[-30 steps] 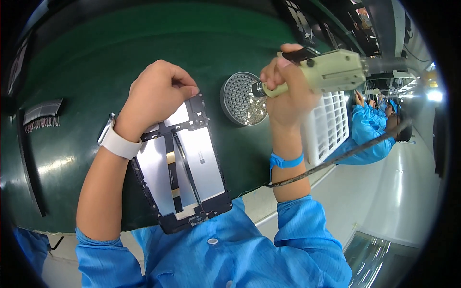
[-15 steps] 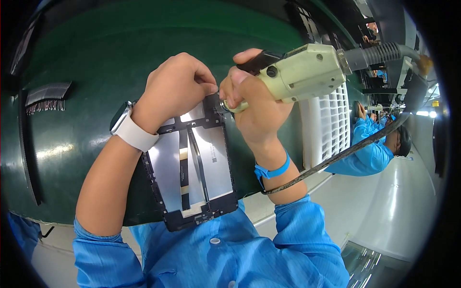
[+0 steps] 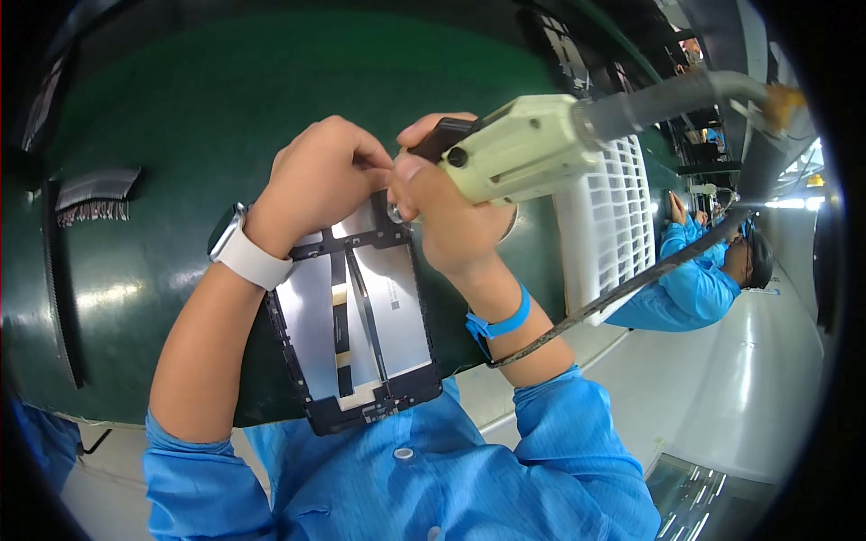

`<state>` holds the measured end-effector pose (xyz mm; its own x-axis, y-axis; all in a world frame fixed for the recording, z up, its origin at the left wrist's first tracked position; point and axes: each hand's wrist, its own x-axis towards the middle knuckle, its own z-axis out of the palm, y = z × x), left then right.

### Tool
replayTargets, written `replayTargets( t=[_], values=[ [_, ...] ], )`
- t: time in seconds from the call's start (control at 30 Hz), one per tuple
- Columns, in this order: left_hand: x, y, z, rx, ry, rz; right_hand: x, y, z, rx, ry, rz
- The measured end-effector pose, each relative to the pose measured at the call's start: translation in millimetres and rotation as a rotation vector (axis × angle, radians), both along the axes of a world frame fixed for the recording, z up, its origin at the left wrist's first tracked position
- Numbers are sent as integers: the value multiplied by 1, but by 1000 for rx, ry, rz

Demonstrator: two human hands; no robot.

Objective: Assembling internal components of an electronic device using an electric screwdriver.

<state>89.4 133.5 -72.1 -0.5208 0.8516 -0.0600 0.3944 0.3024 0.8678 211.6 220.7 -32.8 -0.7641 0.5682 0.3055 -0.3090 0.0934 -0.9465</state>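
An open tablet assembly (image 3: 397, 298) lies on the green bench in front of me. It has a black frame, silver inner plates and dark flat cables down its middle. My right hand (image 3: 446, 212) is wrapped round a pale green electric screwdriver (image 3: 523, 149) with a black lever. The tool's metal nose is close to the tablet's far right corner; its tip is hard to make out. Beside it, my left hand (image 3: 320, 171) is closed in a pinch over the tablet's far end. Whatever the left fingertips hold, if anything, is hidden.
A white gridded tray (image 3: 622, 216) stands to the right. A thick cable (image 3: 622, 288) passes near my right wrist, which wears a blue strap (image 3: 501, 317). Dark strips with fringed ends (image 3: 97, 194) lie at the left. Another person (image 3: 704, 270) works farther right.
My right hand and the electric screwdriver have shifted left and slightly nearer to me. My left hand has moved slightly left and nearer, still pinched. The tablet has hardly moved.
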Motion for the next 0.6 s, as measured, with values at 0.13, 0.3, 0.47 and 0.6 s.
replayTargets(
  t=[0.13,0.3,0.47,0.6],
  values=[
    [5,-9,-4,203,33,2,0,4,-7,-124,7,23],
    [34,-34,18,214,625,-139,22,49,19,-141,191,-74],
    [50,-46,30,101,766,-180,43,75,15,-86,124,-200],
    [56,-57,27,30,764,-134,31,64,0,-101,176,-231]
  ],
)
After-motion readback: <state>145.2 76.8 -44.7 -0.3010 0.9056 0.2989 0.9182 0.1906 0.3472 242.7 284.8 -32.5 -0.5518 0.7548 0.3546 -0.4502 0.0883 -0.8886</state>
